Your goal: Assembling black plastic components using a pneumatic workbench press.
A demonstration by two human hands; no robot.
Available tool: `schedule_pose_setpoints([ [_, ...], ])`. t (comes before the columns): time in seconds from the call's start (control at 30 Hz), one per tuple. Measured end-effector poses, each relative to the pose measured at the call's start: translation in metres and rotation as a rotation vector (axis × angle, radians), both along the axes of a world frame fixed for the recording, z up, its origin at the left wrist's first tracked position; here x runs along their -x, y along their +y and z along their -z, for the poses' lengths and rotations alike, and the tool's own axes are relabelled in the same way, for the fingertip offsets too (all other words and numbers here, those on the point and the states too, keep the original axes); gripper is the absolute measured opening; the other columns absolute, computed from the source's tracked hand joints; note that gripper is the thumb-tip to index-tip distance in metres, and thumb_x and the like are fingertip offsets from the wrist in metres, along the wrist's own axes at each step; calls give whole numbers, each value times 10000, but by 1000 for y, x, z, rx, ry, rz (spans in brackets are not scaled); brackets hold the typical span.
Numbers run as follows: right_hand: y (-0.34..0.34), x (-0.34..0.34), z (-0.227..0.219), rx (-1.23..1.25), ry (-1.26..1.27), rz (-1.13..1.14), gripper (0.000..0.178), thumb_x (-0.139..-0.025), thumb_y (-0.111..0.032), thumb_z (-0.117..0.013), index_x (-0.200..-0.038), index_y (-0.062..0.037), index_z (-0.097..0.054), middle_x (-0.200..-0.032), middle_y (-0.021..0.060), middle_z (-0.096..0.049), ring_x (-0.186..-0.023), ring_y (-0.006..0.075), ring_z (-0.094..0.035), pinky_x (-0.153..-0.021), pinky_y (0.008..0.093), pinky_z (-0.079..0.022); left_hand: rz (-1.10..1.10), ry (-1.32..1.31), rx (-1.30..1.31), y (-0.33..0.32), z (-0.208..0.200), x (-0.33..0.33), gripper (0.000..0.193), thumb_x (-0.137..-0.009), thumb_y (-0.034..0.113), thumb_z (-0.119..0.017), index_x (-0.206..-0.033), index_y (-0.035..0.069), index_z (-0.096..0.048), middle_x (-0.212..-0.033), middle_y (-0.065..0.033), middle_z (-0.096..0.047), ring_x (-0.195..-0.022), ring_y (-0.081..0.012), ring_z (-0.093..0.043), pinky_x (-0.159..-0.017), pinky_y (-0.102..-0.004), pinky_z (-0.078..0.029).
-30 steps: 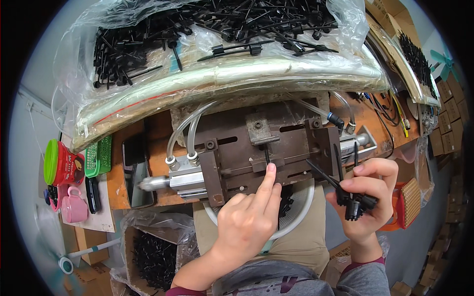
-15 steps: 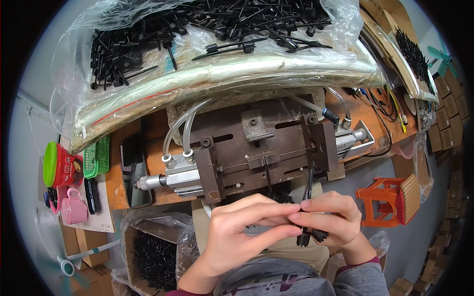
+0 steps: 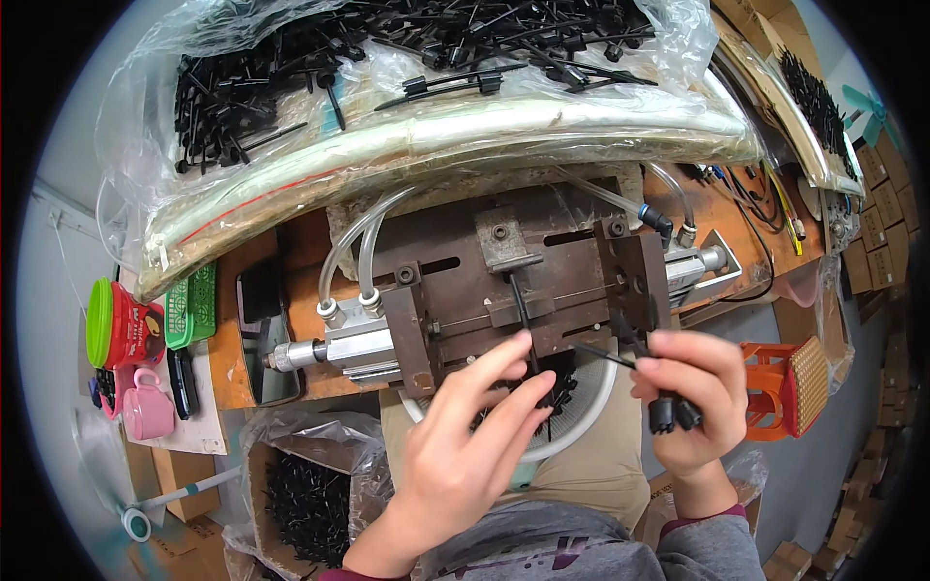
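Observation:
My left hand [image 3: 465,436] reaches up to the front of the brown metal fixture [image 3: 465,334], its fingers apart. A thin black stem [image 3: 520,302] lies across the middle of the fixture, its lower end running down between these fingertips; whether they touch it cannot be seen. To the right, my right hand [image 3: 699,402] is closed around a few black plastic parts [image 3: 663,413] with ribbed round ends and thin stems pointing up and left. Beneath my hands, a pale round basket [image 3: 593,418] with more black parts sits at my lap, partly covered by the left hand.
Plastic-lined tray [image 3: 446,136] heaped with black parts stands behind the fixture. Air cylinders [image 3: 360,351] and clear hoses flank it. A phone [image 3: 266,329], pink mug [image 3: 147,407] and green basket [image 3: 191,305] are at left. A box of black parts [image 3: 305,504] is lower left; an orange stool [image 3: 780,392], right.
My hands, together before, have parted: the right moved right and slightly up with the black parts, the left opened toward the fixture. A black stem now lies across the fixture's middle.

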State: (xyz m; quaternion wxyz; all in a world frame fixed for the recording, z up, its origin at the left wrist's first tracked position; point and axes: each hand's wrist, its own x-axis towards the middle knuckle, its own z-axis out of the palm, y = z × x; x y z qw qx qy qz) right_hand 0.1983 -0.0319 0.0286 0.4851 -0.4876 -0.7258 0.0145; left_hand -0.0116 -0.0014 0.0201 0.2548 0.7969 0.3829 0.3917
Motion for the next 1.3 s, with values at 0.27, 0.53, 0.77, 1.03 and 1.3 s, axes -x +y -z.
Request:
schedule_pose_setpoints([
  [0.27, -8, 3, 0, -6, -109, 116, 397, -648, 110, -792, -1007, -59, -770, -1002, 57, -556, -804, 181, -623, -643, 275, -531, -41, 392, -239, 8, 13, -10, 263, -748, 39, -763, -996, -26, -704, -1239, -179, -672, -762, -224, -700, -686, -312, -557],
  [0.53, -9, -2, 3, -111, -159, 80, 423, -593, 82, -769, -1007, -7, -760, -983, 79, -616, -799, 224, -655, -640, 300, -532, -42, 423, -159, 8, 4, -11, 278, -742, 75, -791, -999, 1, -714, -1231, -155, -682, -662, -199, -683, -609, -285, -538],
  [0.77, 2, 13, 15, -255, -378, -110, 354, -630, -24, -738, -970, 73, -744, -1008, 147, -658, -775, 233, -685, -625, 296, -561, 130, -207, -1, -3, -10, -9, 420, -652, 21, -882, -1041, -6, -725, -955, -150, -743, -772, -222, -725, -653, -295, -584],
  [1.03, 5, 6, 12, -147, -282, 26, 402, -613, 81, -735, -1010, 18, -748, -1075, 139, -697, -803, 236, -675, -653, 300, -553, -60, 106, -146, -5, 10, -6, 352, -661, 19, -847, -995, 7, -734, -1179, -167, -682, -776, -205, -660, -624, -297, -552],
  [1.3, 1, 5, 22, -169, -76, 43, 512, -655, 148, -745, -1127, -14, -626, -1119, 148, -713, -814, 227, -636, -694, 292, -494, -97, 381, -266, 8, 18, -15, 281, -704, 91, -819, -957, 11, -725, -1194, -139, -701, -650, -162, -654, -579, -259, -504],
])
